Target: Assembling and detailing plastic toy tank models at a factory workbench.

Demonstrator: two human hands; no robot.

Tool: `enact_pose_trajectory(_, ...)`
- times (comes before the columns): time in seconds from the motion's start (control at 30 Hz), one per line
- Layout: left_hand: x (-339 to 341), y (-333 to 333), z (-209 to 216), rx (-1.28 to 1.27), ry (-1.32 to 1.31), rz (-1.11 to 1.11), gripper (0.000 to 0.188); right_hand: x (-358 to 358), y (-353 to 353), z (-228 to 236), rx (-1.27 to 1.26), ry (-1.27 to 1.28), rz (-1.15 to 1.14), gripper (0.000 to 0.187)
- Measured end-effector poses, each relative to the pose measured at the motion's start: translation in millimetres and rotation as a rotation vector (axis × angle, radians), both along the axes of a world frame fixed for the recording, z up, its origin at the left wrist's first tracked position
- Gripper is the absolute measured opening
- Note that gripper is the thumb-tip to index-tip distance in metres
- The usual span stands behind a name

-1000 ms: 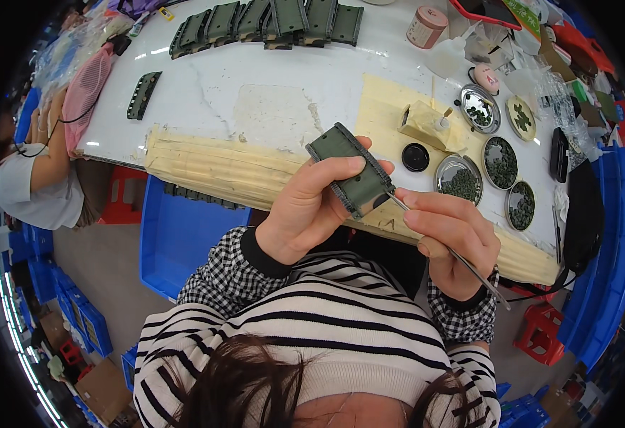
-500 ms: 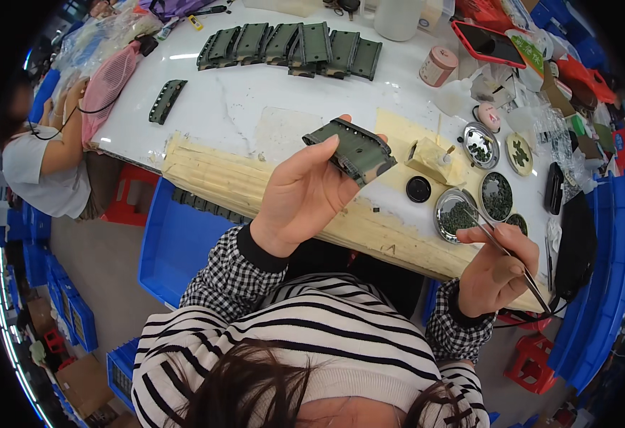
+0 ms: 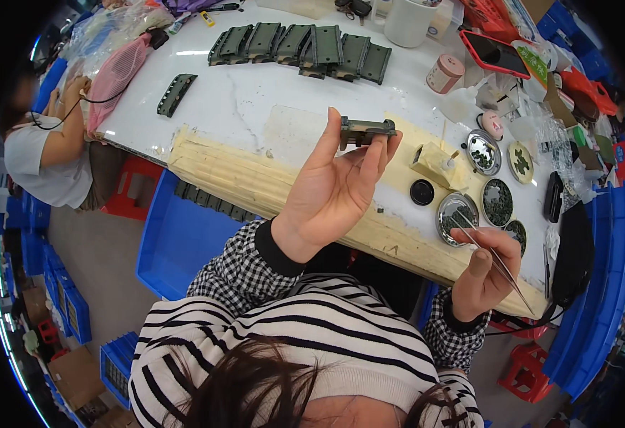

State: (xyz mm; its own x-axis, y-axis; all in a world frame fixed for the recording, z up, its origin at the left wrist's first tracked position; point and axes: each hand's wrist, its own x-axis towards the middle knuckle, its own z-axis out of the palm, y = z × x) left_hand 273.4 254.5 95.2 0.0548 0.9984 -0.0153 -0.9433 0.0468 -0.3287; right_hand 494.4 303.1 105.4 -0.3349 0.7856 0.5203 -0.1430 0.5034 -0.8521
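Pinched between thumb and fingertips, the dark green housing (image 3: 366,133) sits raised in the left hand (image 3: 334,192) above the white bench (image 3: 248,107), tilted edge-on, probably so its side can be looked over. Lower down, the right hand (image 3: 485,279) clamps slim tweezers (image 3: 494,262) beside the round dishes (image 3: 456,212) of small dark parts; whether the tips carry anything is too fine to tell.
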Motion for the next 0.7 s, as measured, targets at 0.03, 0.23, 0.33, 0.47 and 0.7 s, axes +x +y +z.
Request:
enact_pose_trajectory(0.03,0,0,0,-0.009,-0.001,-0.001,0.06,2,1,0,-0.024,-0.002,-0.011,0.018)
enact_pose_trajectory(0.23,2,-1,-4,0.015,0.111,0.044,0.054,9,4,6,-0.083,-0.115,-0.06,0.025)
enact_pose_trajectory(0.33,10,-3,0,0.088,0.407,0.094,0.062,7,5,8,0.152,-0.172,-0.004,0.024)
enact_pose_trajectory(0.47,9,-3,-2,0.105,0.765,0.097,0.077,-10,1,12,0.274,-0.134,0.083,0.022)
enact_pose_trajectory(0.7,13,-4,0,0.093,0.814,0.081,0.082,-18,-2,13,0.338,-0.189,0.119,0.028)
